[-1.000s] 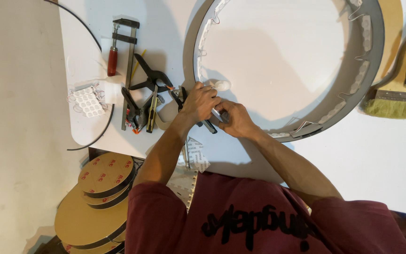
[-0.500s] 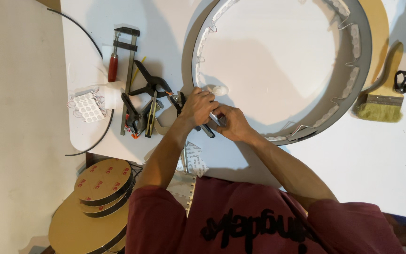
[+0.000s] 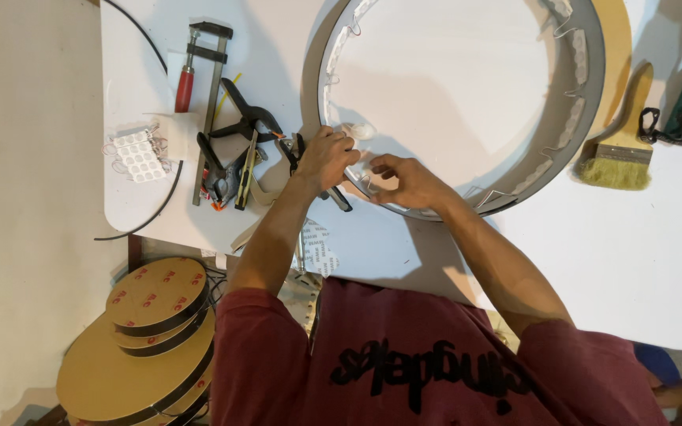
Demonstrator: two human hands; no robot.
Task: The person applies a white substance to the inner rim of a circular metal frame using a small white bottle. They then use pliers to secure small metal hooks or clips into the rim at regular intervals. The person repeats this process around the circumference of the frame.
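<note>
Head view | hands together: left hand, right hand pinching ring | clamps beside | brush apart

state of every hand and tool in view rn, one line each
left hand: on the near rim of the ring, fingers curled
right hand: on the same rim, fingers pinched at its inner wall
large grey ring: flat on the white table
bar clamp: lying flat, unused
black spring clamps: piled left of the ring
paintbrush: lying flat, untouched
</note>
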